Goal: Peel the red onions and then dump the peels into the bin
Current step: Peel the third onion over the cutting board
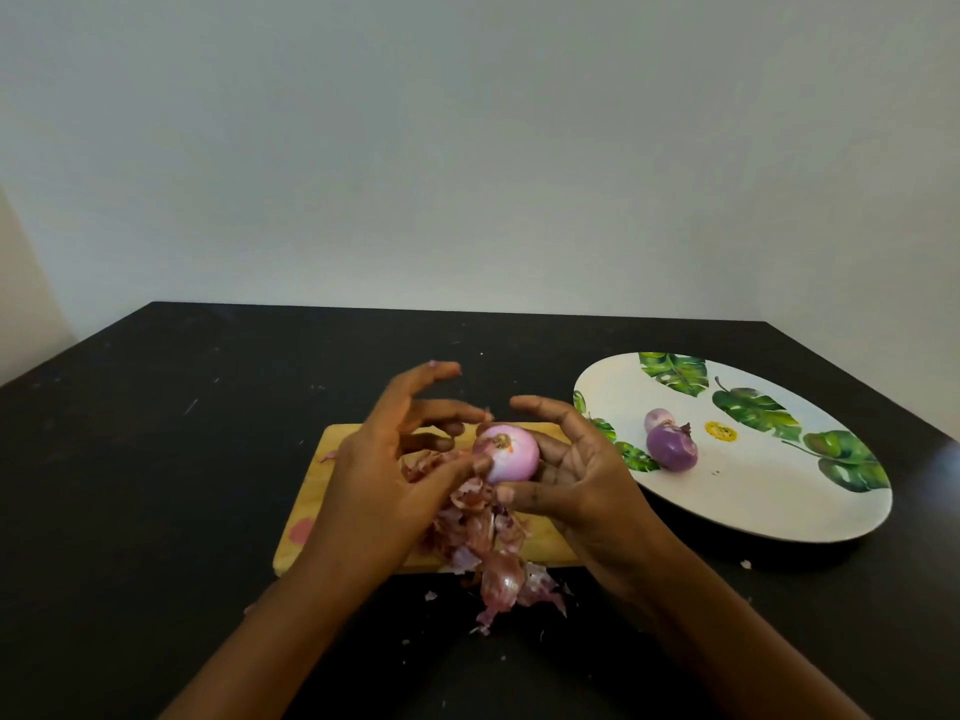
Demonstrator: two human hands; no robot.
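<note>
**Peeled onion cupped over the board, skins heaped beneath**

The right grip (582, 475) is clamped on a red onion (511, 454). Its fingers curl behind and over the bulb and its thumb lies under the near side. The onion is pale pink and nearly bare, with its root end turned toward the camera. It hangs just above the far right part of a wooden cutting board (311, 491).

The left grip (384, 470) is apart. Its fingers are spread and mostly straight, pointing toward the far edge of the surface (156, 459). Only the thumb tip touches the onion, on its left side, where a scrap of skin clings.

A loose heap of peels (483, 532) lies below both hands. It covers the middle of the board and spills over the board's near edge onto the dark surface. A few small flakes are scattered near the heap on the surface.

The board sits at the centre of the surface, with its long sides parallel to the near edge. Toward the right edge rests a large white plate (753, 491) printed with green leaves. On its left half lie two peeled onions that touch each other. The larger purple onion (671, 446) is nearer the camera, and the small pale onion (658, 419) sits just behind it.
</note>
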